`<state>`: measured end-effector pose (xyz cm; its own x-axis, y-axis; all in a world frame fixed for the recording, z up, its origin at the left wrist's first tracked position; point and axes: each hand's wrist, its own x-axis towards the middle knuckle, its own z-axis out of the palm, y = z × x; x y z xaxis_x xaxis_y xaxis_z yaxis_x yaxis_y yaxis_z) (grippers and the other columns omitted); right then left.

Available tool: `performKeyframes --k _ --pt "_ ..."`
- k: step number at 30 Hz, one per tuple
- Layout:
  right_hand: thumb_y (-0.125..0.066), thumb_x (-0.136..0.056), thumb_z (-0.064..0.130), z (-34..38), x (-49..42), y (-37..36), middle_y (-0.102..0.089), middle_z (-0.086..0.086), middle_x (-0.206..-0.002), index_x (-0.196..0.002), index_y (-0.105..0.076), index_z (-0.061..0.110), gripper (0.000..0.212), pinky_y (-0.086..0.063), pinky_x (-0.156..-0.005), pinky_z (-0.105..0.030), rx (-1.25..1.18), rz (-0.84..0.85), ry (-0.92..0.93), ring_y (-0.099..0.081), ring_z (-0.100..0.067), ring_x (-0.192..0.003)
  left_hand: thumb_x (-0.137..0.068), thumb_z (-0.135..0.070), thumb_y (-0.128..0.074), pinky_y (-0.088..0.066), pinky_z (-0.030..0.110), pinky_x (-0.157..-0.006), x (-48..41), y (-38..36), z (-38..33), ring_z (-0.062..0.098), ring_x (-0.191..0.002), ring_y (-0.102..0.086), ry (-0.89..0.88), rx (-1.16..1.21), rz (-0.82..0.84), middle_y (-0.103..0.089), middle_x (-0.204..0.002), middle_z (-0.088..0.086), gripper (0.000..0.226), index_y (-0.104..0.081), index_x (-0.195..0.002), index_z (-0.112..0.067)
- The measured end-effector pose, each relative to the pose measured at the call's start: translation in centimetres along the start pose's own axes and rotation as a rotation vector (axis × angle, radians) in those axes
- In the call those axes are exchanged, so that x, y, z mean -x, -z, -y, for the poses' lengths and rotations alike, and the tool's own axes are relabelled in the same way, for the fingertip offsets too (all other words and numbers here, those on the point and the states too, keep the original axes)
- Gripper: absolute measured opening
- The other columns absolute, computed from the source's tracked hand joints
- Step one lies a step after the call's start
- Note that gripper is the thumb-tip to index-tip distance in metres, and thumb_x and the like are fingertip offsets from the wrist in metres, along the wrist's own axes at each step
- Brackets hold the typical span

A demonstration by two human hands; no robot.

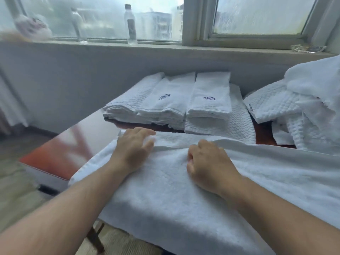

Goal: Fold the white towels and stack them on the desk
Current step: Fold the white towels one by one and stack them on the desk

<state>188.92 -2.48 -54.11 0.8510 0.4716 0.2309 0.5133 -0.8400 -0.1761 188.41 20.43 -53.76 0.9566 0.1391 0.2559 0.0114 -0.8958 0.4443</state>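
A large white towel [165, 196] lies spread over the near part of the reddish-brown desk [55, 155] and hangs over its front edge. My left hand [133, 150] rests flat on the towel near its far left corner, fingers straight. My right hand [207, 162] lies on the towel's middle with fingers curled, bunching a fold of the cloth. Behind them, folded white towels [171, 100] sit in a row on the desk, two with blue embroidery. A heap of unfolded white towels [303, 111] is at the right.
A wall and window sill [165, 46] rise just behind the desk, with two clear plastic bottles [131, 24] standing on the sill. The desk's left corner juts out over the wooden floor [16, 181]. A chair leg shows under the desk's front.
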Motion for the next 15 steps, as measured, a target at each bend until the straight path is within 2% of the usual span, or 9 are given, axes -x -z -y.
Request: performKeyframes --k 4,7,9,15 --pt "-0.052 -0.094 0.039 1.0 -1.4 -0.9 -0.052 0.009 -0.107 -0.104 -0.062 0.032 0.016 -0.039 -0.097 -0.031 -0.215 0.014 0.215 -0.042 -0.013 -0.107 -0.079 -0.039 -0.033 -0.028 0.04 -0.106 -0.5 -0.1 0.2 0.022 -0.128 -0.04 0.174 0.084 -0.174 -0.057 -0.137 -0.002 0.056 -0.065 -0.125 -0.031" --pt "-0.05 -0.09 0.043 -0.4 -1.9 -1.6 -0.05 0.019 -0.102 -0.099 -0.063 0.039 0.015 -0.037 -0.09 -0.023 -0.323 0.022 0.214 -0.04 -0.003 -0.105 -0.087 -0.033 -0.044 -0.03 0.043 -0.106 -0.9 -0.5 0.8 0.028 -0.127 -0.038 0.303 0.051 -0.249 -0.053 -0.136 0.004 0.045 -0.061 -0.129 -0.027" --pt "-0.046 -0.087 0.046 -1.1 -2.2 -1.9 -0.05 0.022 -0.101 -0.098 -0.064 0.04 0.022 -0.036 -0.089 -0.021 -0.34 0.014 0.227 -0.04 -0.001 -0.105 -0.091 -0.029 -0.048 -0.031 0.045 -0.106 -1.2 -0.8 1.0 0.029 -0.127 -0.037 0.326 0.015 -0.258 -0.051 -0.137 0.005 0.041 -0.059 -0.131 -0.027" --pt "-0.047 -0.094 0.036 -1.2 -3.6 -1.3 -0.052 0.013 -0.111 -0.108 -0.061 0.034 0.02 -0.037 -0.103 -0.033 -0.243 0.045 0.292 -0.039 -0.011 -0.111 -0.094 -0.031 -0.048 -0.032 0.045 -0.106 -1.3 -1.2 0.8 0.029 -0.124 -0.037 0.27 -0.083 -0.215 -0.05 -0.134 0.006 0.037 -0.058 -0.13 -0.025"
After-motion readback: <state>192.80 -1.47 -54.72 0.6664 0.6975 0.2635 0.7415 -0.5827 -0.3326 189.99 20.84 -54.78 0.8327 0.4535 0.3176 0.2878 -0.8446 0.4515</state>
